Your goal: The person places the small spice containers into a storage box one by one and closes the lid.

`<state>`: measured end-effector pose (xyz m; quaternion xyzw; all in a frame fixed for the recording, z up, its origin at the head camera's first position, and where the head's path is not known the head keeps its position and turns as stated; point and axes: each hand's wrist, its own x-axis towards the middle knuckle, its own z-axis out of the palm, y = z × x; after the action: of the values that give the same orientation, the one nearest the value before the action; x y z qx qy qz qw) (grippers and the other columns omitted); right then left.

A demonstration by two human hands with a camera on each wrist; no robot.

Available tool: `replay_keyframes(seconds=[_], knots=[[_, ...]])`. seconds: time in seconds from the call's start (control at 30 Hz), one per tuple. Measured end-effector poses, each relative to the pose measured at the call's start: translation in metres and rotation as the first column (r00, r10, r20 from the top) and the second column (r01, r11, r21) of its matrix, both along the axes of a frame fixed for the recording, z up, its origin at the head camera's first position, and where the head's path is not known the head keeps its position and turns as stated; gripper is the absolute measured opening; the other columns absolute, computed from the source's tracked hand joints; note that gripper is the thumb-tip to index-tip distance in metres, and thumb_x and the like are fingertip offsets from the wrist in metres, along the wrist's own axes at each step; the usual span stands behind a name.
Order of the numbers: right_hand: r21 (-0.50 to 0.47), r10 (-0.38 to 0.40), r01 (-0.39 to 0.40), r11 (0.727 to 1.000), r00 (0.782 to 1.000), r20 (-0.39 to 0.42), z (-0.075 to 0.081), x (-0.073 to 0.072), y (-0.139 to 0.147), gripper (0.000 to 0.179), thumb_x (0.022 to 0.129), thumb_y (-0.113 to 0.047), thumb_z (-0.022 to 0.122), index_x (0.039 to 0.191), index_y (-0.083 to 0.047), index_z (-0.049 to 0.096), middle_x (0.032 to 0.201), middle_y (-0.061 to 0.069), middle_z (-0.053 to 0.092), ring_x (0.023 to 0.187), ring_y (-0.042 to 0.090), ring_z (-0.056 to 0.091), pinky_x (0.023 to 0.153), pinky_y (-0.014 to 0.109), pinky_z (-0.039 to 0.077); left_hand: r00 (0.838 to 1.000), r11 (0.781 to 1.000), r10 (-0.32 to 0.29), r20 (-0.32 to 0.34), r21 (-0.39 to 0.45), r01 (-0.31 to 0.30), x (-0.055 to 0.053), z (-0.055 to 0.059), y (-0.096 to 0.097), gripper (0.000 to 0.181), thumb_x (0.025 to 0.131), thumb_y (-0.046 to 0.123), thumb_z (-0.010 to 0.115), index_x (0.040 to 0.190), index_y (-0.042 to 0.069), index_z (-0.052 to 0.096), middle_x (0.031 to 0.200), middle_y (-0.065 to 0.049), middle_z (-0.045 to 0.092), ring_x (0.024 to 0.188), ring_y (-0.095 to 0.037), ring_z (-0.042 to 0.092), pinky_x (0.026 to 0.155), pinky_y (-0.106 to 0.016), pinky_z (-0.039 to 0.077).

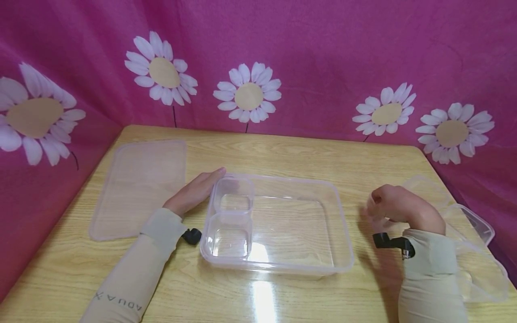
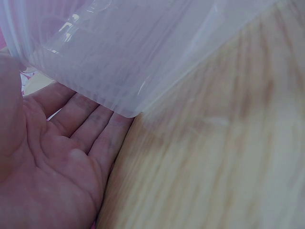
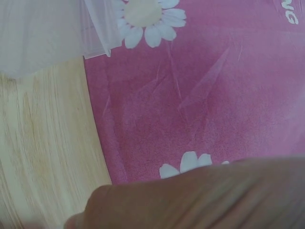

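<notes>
As a person works at a wood-grain table (image 1: pixel 323 154), we see a large clear plastic container (image 1: pixel 292 233) resting upright at its middle, rectangular and round-cornered, with light glaring on its near side. Two small clear cups stand inside along its left end, a far cup (image 1: pixel 234 202) and a near cup (image 1: pixel 230 243). We find the left hand (image 1: pixel 195 193) at the far left corner, its fingers (image 2: pixel 78 112) nearly straight and close together, touching the container's outer wall without curling round it. To the right, apart from the container, we see the right hand (image 1: pixel 397 206) with fingers curled tightly, pinching a small clear plastic piece (image 1: pixel 372 220) whose shape we cannot make out. Beyond that hand, clear plastic pieces (image 1: pixel 480 273) lie at the table's right edge, while a flat translucent sheet (image 1: pixel 139 188) lies on the left, before a magenta cloth (image 1: pixel 315 49) printed with white daisies.
</notes>
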<state>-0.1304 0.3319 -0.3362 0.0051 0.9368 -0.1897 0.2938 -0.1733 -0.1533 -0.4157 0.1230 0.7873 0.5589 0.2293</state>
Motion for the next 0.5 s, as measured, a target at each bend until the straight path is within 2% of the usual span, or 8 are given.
replay_keyframes(seconds=[0.13,0.5], knots=[[0.000,-0.009,0.009,1.000,1.000,0.003,-0.0008,-0.0010,-0.0010,0.018,0.097,-0.020,0.068,0.098,-0.002,0.064,0.095,0.010,0.071,0.086,0.021,0.067,0.074,0.034,0.059,1.000,1.000,0.006,0.005,-0.004,-0.006,-0.0001,0.0000,0.0002,0.068,0.101,0.076,0.031,0.135,0.028,0.066,0.141,0.002,0.065,0.145,-0.021,0.050,0.132,-0.054,0.023],[0.037,0.057,-0.054,0.998,0.996,-0.069,0.0005,-0.0002,-0.0068,0.013,0.098,-0.016,0.063,0.090,-0.005,0.062,0.092,0.010,0.072,0.084,0.020,0.069,0.072,0.033,0.058,1.000,1.000,0.008,0.009,0.005,-0.008,0.0000,-0.0002,0.0011,0.070,0.101,0.076,0.032,0.135,0.025,0.066,0.141,-0.001,0.066,0.144,-0.022,0.051,0.131,-0.053,0.026]])
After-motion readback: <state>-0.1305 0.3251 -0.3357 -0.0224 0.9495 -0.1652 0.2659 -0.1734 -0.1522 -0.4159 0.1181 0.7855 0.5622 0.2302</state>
